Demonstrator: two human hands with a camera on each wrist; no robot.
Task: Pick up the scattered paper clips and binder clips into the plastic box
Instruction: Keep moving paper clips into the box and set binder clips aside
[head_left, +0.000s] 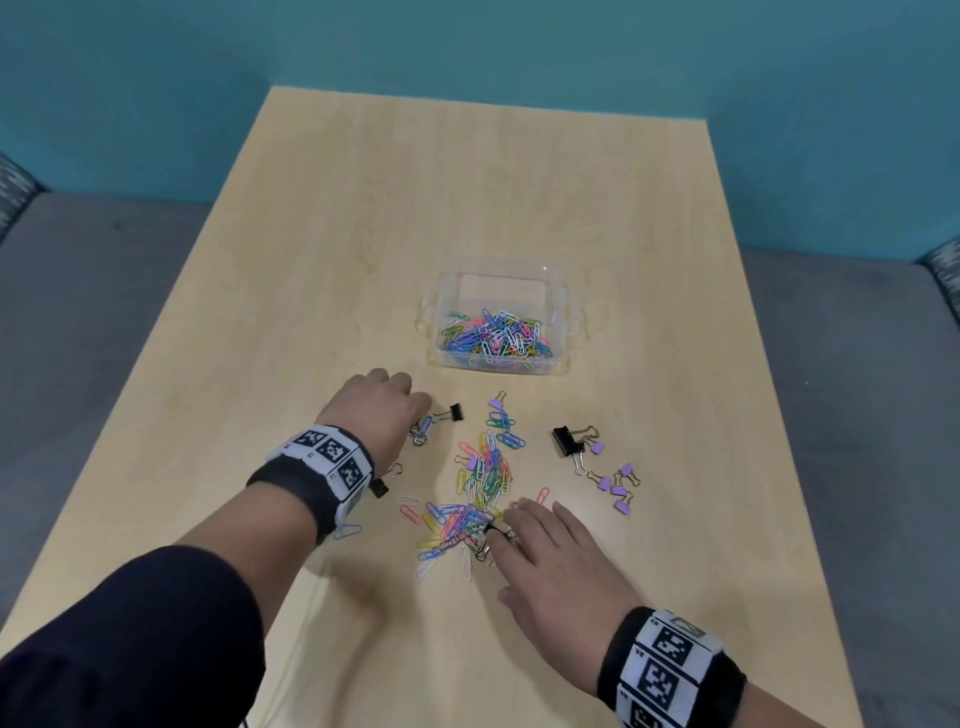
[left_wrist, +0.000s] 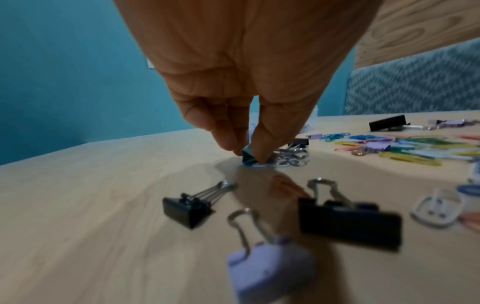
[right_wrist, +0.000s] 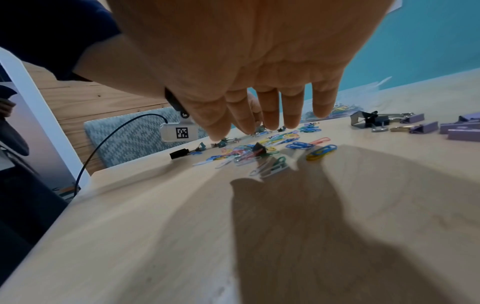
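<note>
The clear plastic box (head_left: 569, 332) stands mid-table with several coloured paper clips inside. My left hand (head_left: 422, 418) is low on the table left of the pile, and its thumb and forefinger pinch a small dark binder clip (left_wrist: 247, 158). My right hand (head_left: 511, 540) hovers with straight, spread fingers (right_wrist: 270, 121) over the near end of the loose paper clip pile (head_left: 470, 512). A small black binder clip (right_wrist: 259, 149) lies in that pile under the fingers. Whether the fingers touch it is unclear.
More binder clips lie around: a black one (head_left: 456, 413) beside my left hand, a larger black one (head_left: 563, 440) and several purple ones (head_left: 615, 491) to the right. Two black clips (left_wrist: 188, 211) and a purple one (left_wrist: 270, 267) lie under my left wrist.
</note>
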